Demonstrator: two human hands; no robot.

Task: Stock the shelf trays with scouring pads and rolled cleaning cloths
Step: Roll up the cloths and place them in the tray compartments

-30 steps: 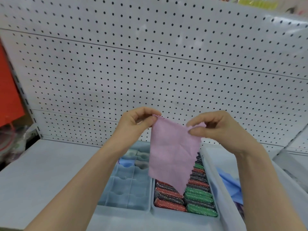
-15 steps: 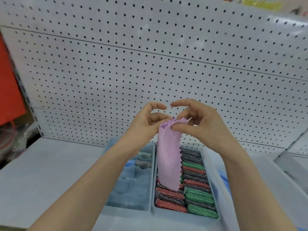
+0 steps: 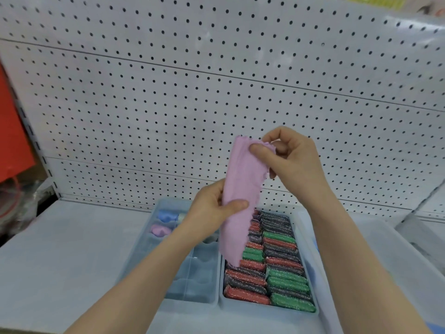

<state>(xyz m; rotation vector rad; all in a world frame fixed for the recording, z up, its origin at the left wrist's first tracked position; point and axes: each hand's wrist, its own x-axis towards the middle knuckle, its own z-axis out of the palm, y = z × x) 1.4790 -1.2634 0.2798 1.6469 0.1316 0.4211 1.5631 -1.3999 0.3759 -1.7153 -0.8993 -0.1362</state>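
A pink cleaning cloth (image 3: 243, 189), folded lengthwise, hangs in the air above the trays. My right hand (image 3: 291, 160) pinches its top edge. Lower down, my left hand (image 3: 212, 213) grips its middle between thumb and fingers. Below stands a tray (image 3: 267, 312) packed with red, green and dark glittery scouring pads (image 3: 277, 273) in rows. To its left a divided tray (image 3: 154, 251) holds a rolled blue cloth (image 3: 166, 216) and a rolled pink cloth (image 3: 160, 230) in its far compartments; my left forearm hides part of it.
The trays sit on a grey shelf (image 3: 60, 249) backed by a white pegboard (image 3: 192, 92). A large translucent bin (image 3: 385, 261) stands at the right. An orange panel (image 3: 12, 141) and clutter lie at the far left.
The cloth was spread wide between both hands, then folded into a narrow strip. My left hand has slid down from the top edge to the cloth's middle; my right hand keeps the top.
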